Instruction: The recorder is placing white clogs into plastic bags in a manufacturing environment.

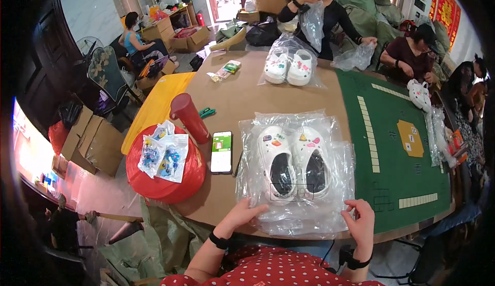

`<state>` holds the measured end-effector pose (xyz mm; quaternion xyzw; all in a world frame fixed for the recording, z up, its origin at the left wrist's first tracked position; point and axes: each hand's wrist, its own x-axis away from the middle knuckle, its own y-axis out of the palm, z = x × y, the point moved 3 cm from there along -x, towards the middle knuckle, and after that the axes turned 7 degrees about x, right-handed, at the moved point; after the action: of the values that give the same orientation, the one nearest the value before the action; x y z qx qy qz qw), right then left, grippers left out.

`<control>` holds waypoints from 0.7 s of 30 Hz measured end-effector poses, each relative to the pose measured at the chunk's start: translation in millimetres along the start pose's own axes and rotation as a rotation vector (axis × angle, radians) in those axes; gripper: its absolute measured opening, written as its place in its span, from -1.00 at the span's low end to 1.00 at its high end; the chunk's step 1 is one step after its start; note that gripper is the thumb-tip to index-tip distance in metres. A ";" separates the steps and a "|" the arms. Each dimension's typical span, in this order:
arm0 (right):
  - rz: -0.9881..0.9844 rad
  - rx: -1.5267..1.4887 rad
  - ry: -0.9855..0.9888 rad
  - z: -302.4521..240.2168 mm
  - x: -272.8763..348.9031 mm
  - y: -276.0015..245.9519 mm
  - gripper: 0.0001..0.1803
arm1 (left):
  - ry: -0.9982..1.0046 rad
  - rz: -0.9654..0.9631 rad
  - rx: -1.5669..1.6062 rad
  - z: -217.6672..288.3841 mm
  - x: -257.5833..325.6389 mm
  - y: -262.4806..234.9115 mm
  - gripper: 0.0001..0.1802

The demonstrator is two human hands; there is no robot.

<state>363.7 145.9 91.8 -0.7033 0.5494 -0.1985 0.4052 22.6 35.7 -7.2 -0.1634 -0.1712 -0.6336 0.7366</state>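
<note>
A pair of white clog shoes [294, 159] with small coloured charms lies inside a clear plastic bag [330, 131] on the brown table [242, 100]. My left hand [246, 213] rests flat on the bag's near left edge, fingers spread. My right hand [361, 219] pinches the bag's near right edge between thumb and fingers. Both wrists wear black bands. The shoes' toes point away from me.
A phone [221, 152] lies left of the bag, beside a red cylinder [190, 117] and a red round stool [165, 175] with small packets. A second bagged pair of white clogs [289, 67] sits farther away. A green mat [397, 141] covers the right side. Other people work across the table.
</note>
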 end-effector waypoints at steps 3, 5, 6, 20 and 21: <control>-0.014 -0.023 -0.094 -12.2 -1.9 9.8 -0.55 | 0.046 0.031 0.066 15.6 3.9 3.9 -0.60; -0.053 0.016 -0.105 -0.5 -1.3 28.8 -0.52 | -0.008 0.013 0.078 18.1 3.9 3.2 -0.60; -0.055 0.048 -0.134 2.0 -3.5 36.7 -0.55 | -0.007 0.015 0.078 16.2 2.7 2.0 -0.60; -0.056 -0.096 -0.137 1.0 6.6 22.5 -0.80 | -0.109 0.048 0.103 -3.3 2.3 -8.0 -0.42; -0.034 -0.102 -0.103 3.3 8.5 21.2 -0.80 | -0.117 0.046 0.104 -2.6 5.5 -7.6 -0.42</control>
<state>355.8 137.7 71.8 -0.7415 0.5252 -0.1408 0.3932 16.0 28.6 -6.8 -0.1653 -0.2428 -0.5962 0.7471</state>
